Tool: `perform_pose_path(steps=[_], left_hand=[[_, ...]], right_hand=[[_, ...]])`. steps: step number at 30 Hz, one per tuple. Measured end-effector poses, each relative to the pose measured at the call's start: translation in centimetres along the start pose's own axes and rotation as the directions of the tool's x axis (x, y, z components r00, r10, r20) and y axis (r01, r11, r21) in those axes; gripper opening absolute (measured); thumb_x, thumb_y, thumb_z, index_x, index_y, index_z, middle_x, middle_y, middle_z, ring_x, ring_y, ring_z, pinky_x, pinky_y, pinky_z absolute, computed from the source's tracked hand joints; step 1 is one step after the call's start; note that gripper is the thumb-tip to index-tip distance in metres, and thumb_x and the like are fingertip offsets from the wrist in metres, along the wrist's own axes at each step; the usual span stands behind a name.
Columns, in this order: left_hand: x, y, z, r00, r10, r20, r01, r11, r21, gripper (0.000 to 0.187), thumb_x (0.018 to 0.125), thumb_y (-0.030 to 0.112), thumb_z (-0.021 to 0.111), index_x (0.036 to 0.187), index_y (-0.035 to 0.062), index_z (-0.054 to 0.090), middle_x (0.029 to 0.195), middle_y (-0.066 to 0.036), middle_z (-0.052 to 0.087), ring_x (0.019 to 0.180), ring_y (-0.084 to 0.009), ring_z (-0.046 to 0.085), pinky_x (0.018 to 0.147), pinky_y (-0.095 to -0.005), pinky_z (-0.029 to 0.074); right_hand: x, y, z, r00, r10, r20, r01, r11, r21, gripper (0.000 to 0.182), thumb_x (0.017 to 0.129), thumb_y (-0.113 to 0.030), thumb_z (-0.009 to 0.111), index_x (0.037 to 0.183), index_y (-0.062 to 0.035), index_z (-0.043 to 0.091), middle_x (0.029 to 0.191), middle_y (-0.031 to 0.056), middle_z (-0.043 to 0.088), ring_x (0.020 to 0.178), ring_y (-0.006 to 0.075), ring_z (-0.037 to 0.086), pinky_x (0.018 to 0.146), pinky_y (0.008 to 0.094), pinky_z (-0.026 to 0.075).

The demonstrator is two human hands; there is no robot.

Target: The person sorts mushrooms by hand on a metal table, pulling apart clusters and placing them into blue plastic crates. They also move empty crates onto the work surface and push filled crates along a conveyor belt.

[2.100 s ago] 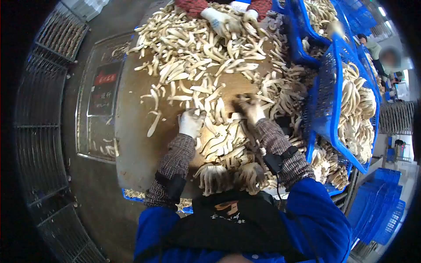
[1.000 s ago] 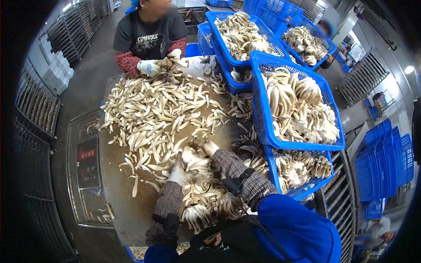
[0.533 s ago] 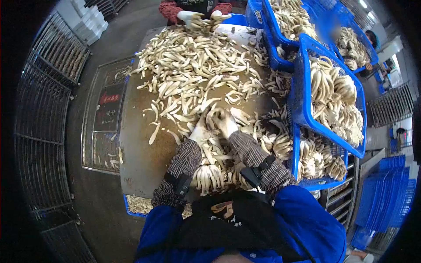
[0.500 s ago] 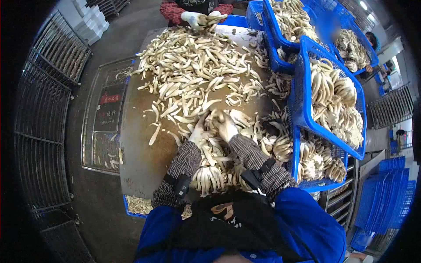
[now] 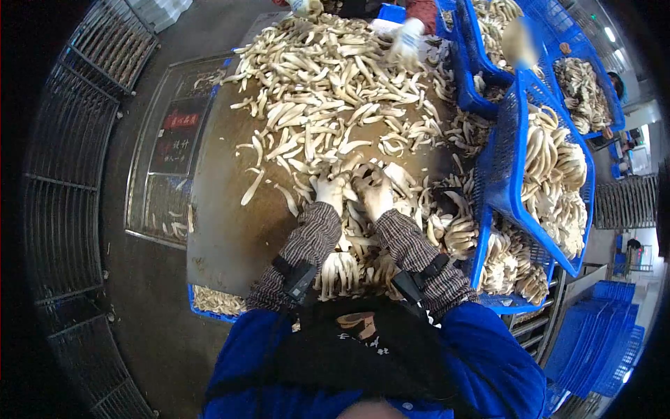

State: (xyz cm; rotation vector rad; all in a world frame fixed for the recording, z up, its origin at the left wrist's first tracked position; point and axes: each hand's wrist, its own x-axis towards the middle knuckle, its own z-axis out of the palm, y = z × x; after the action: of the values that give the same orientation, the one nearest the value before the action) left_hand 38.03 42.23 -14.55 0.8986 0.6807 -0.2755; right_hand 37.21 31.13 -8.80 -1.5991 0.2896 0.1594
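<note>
Across the broad brown worktable [image 5: 234, 230], as the head camera shows it, pale, long-stemmed mushrooms [image 5: 314, 80] lie heaped towards its far side, with strays scattered over its middle and a denser batch running to its near edge. Above that batch, close to the table's near edge, a person's left hand [image 5: 331, 190] and right hand [image 5: 375, 192], both in soiled white gloves, work side by side among the mushrooms. The fingers of each are bent inward over the stems; whether they are clamped on any piece cannot be told. Checked grey-brown sleeve covers [image 5: 317, 234] run back from the wrists. At the table's far edge, a co-worker's white-gloved hand [image 5: 406, 47], blurred, reaches over the heap. Right of the table, a tilted blue plastic mesh basket [image 5: 515, 167] holds bunched mushrooms. Left of the table stands a dark metal slatted rack [image 5: 66, 230].
</note>
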Motion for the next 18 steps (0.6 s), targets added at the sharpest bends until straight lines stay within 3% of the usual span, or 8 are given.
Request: perform_pose_path(steps=[3, 6, 8, 10, 12, 14, 16, 18], left_hand=[[0.7, -0.6, -0.1, 0.980, 0.170, 0.103, -0.140, 0.960, -0.244, 0.044, 0.078, -0.003, 0.058, 0.121, -0.0001, 0.049, 0.095, -0.006, 0.057, 0.073, -0.0150, 0.056, 0.061, -0.0292, 0.052], [0.8, -1.3, 0.1, 0.967, 0.255, 0.011, -0.250, 0.954, -0.164, 0.046, 0.077, -0.002, 0.060, 0.121, 0.0003, 0.049, 0.100, -0.007, 0.057, 0.082, -0.0150, 0.057, 0.067, -0.0287, 0.051], [-1.0, 0.7, 0.7, 0.976, 0.205, -0.071, -0.217, 0.942, -0.257, 0.047, 0.075, -0.003, 0.063, 0.120, -0.0011, 0.049, 0.098, -0.007, 0.058, 0.078, -0.0166, 0.058, 0.066, -0.0259, 0.051], [1.2, -0.2, -0.3, 0.992, 0.100, 0.076, -0.050, 0.871, -0.489, 0.045, 0.078, -0.002, 0.063, 0.120, 0.0000, 0.049, 0.094, -0.007, 0.059, 0.071, -0.0159, 0.059, 0.060, -0.0257, 0.051], [1.5, -1.2, 0.2, 0.986, 0.146, 0.076, -0.095, 0.883, -0.461, 0.044, 0.079, -0.001, 0.062, 0.121, -0.0004, 0.048, 0.093, -0.008, 0.059, 0.067, -0.0163, 0.058, 0.056, -0.0278, 0.052], [1.9, -1.1, -0.1, 0.977, 0.197, 0.081, -0.144, 0.891, -0.430, 0.043, 0.081, 0.000, 0.062, 0.122, -0.0008, 0.048, 0.091, -0.009, 0.059, 0.064, -0.0168, 0.058, 0.051, -0.0299, 0.052], [1.6, -0.4, -1.9, 0.977, -0.031, 0.212, 0.119, 0.902, -0.415, 0.041, 0.084, 0.001, 0.059, 0.122, -0.0007, 0.046, 0.088, -0.010, 0.060, 0.058, -0.0193, 0.057, 0.052, -0.0342, 0.053], [0.6, 0.2, -0.8, 0.993, -0.024, -0.116, 0.015, 0.997, -0.076, 0.039, 0.086, 0.017, 0.060, 0.120, 0.0016, 0.047, 0.085, -0.010, 0.060, 0.059, -0.0198, 0.056, 0.058, -0.0309, 0.050]], right_hand=[[0.4, 0.3, -0.4, 0.996, 0.041, -0.079, -0.034, 0.996, 0.081, 0.025, 0.081, 0.000, 0.059, 0.106, 0.0004, 0.056, 0.087, 0.0082, 0.059, 0.071, 0.0132, 0.055, 0.060, 0.0251, 0.046], [1.3, 1.6, -0.7, 0.983, -0.078, -0.169, 0.083, 0.996, 0.022, 0.025, 0.082, 0.000, 0.057, 0.107, 0.0015, 0.057, 0.090, 0.0091, 0.061, 0.076, 0.0137, 0.056, 0.067, 0.0249, 0.047], [1.9, 2.2, -1.1, 0.955, -0.185, -0.232, 0.175, 0.983, -0.063, 0.025, 0.084, -0.001, 0.057, 0.108, 0.0021, 0.057, 0.093, 0.0096, 0.062, 0.079, 0.0146, 0.057, 0.071, 0.0252, 0.048], [2.2, 2.3, -1.5, 0.980, -0.076, -0.184, 0.079, 0.997, 0.007, 0.027, 0.087, -0.003, 0.054, 0.113, 0.0028, 0.056, 0.098, 0.0109, 0.063, 0.085, 0.0172, 0.059, 0.077, 0.0265, 0.048], [2.0, 1.6, -0.9, 0.987, 0.054, -0.154, -0.041, 0.995, 0.086, 0.028, 0.089, -0.006, 0.054, 0.116, 0.0028, 0.055, 0.103, 0.0127, 0.063, 0.088, 0.0200, 0.060, 0.080, 0.0294, 0.048], [2.4, 2.0, -0.5, 0.995, -0.098, 0.003, 0.098, 0.995, -0.031, 0.032, 0.088, -0.010, 0.057, 0.118, 0.0025, 0.054, 0.106, 0.0138, 0.063, 0.089, 0.0203, 0.060, 0.079, 0.0298, 0.049], [2.0, 2.2, -0.2, 0.996, 0.038, 0.080, -0.043, 0.997, 0.063, 0.042, 0.087, -0.014, 0.059, 0.123, 0.0050, 0.049, 0.107, 0.0150, 0.061, 0.091, 0.0200, 0.061, 0.076, 0.0258, 0.050], [1.8, 3.0, 0.8, 0.975, -0.113, 0.193, 0.095, 0.990, 0.101, 0.053, 0.086, -0.022, 0.063, 0.127, 0.0060, 0.044, 0.116, 0.0183, 0.058, 0.102, 0.0262, 0.059, 0.085, 0.0320, 0.048]])
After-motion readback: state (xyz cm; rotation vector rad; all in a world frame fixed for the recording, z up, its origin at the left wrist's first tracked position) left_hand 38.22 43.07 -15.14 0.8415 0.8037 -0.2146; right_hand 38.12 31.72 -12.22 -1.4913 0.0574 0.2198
